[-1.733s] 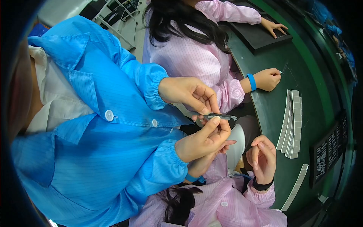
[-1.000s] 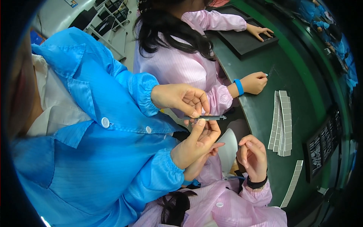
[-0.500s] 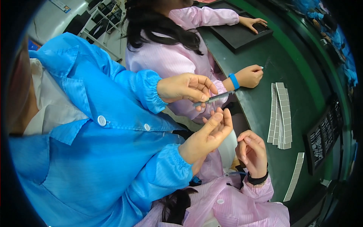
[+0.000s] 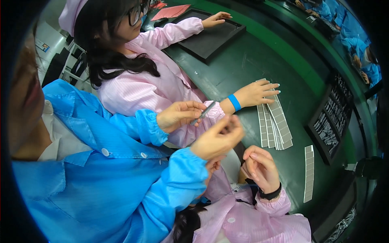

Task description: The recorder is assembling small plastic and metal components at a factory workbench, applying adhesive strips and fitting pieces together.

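My right hand (image 4: 261,166), with a black band at the wrist and a pink sleeve, is raised between my lap and the table edge. Its fingers are loosely curled with gaps, and nothing shows in them. Of my left hand (image 4: 213,163) only a bit of fingers shows, behind a co-worker's blue sleeve; the rest is hidden. Close by, that co-worker's far hand (image 4: 180,115) holds a thin dark grey bar (image 4: 204,113). Their nearer hand (image 4: 221,137) is blurred just beside the bar's lower end.
Another person's hand with a blue wristband (image 4: 251,95) lies over fanned grey-and-white strips (image 4: 279,125) on the green table (image 4: 227,73). A single strip (image 4: 309,174) lies to the right. Black trays with small parts (image 4: 330,117) stand beyond; a flat black tray (image 4: 210,40) lies farther back.
The view has shifted. The person with the blue wristband has moved that hand onto the fanned strips and spread its fingers. The co-worker's bar is tilted more steeply. My right hand keeps its curl.
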Motion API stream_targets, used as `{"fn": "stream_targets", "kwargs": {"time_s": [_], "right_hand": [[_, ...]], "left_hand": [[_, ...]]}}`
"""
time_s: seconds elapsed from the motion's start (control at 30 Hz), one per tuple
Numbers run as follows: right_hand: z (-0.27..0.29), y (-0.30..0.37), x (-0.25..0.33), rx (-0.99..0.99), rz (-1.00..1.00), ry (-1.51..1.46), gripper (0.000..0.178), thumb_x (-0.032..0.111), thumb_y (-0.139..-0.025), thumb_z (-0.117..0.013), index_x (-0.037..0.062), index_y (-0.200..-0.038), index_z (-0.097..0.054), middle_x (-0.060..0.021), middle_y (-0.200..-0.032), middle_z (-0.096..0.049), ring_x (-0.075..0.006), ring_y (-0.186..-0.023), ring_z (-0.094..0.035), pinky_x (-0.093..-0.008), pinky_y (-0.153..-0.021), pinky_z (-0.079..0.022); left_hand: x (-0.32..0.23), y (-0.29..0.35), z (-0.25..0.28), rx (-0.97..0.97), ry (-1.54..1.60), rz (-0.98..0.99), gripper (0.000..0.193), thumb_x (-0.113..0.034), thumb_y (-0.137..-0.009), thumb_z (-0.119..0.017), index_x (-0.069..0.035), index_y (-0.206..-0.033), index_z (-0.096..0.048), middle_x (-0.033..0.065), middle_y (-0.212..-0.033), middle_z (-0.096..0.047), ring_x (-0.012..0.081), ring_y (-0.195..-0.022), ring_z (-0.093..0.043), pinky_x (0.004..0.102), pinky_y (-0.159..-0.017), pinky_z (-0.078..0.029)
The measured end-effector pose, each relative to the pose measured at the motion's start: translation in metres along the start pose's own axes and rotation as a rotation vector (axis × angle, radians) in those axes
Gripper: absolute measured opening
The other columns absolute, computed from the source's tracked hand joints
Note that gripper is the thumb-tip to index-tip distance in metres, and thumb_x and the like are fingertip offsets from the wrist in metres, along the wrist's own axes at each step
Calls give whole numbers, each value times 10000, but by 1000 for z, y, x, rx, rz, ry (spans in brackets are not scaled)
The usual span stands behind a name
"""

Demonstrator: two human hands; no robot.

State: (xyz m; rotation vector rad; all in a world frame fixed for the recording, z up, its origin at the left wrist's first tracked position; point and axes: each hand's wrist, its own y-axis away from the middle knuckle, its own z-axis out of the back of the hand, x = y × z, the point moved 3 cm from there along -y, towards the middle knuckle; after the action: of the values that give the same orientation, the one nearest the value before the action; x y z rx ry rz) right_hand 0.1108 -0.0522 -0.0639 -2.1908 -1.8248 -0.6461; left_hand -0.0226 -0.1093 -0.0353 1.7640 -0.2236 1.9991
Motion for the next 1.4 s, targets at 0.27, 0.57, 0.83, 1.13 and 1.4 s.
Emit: {"fn": "stream_targets", "kwargs": {"time_s": [0.27,0.57,0.83,1.13,1.4], "right_hand": [[51,40,8,-266,326,156,158,161,-869,-424,9,-874,-467,-61,-463,-451,-102,-343,-405,-214,-344,-302],[30,129,88,243,795,-207,142,86,-895,-341,30,-771,-379,-97,-426,-471,-126,-282,-386,-232,-316,-303],[18,241,128,89,1150,3,171,61,-928,-335,32,-774,-402,-91,-406,-449,-119,-274,-350,-223,-321,-275],[8,324,138,-6,1446,141,120,44,-903,-372,57,-786,-395,-32,-415,-385,-72,-279,-339,-194,-321,-267],[35,255,135,-123,1201,60,126,58,-921,-330,-39,-969,-394,-28,-436,-358,-91,-321,-320,-217,-385,-281]], "left_hand": [[-47,-254,11,-568,-711,1059,86,-96,-799,-556,-79,-866,-505,41,-887,-466,173,-861,-487,369,-833,-355],[-62,-359,82,-1003,1151,13,121,-179,-781,-554,-111,-741,-645,7,-868,-579,180,-788,-587,352,-625,-498],[-55,-368,73,-928,909,-146,101,-150,-729,-548,-161,-701,-644,-65,-826,-592,122,-909,-544,265,-744,-452],[-27,-325,94,-859,418,171,161,-150,-745,-566,-13,-733,-651,84,-756,-585,237,-847,-538,327,-692,-468],[0,-211,20,96,-352,112,167,-1,-803,-471,20,-760,-630,123,-775,-629,190,-799,-604,275,-600,-503]]}}
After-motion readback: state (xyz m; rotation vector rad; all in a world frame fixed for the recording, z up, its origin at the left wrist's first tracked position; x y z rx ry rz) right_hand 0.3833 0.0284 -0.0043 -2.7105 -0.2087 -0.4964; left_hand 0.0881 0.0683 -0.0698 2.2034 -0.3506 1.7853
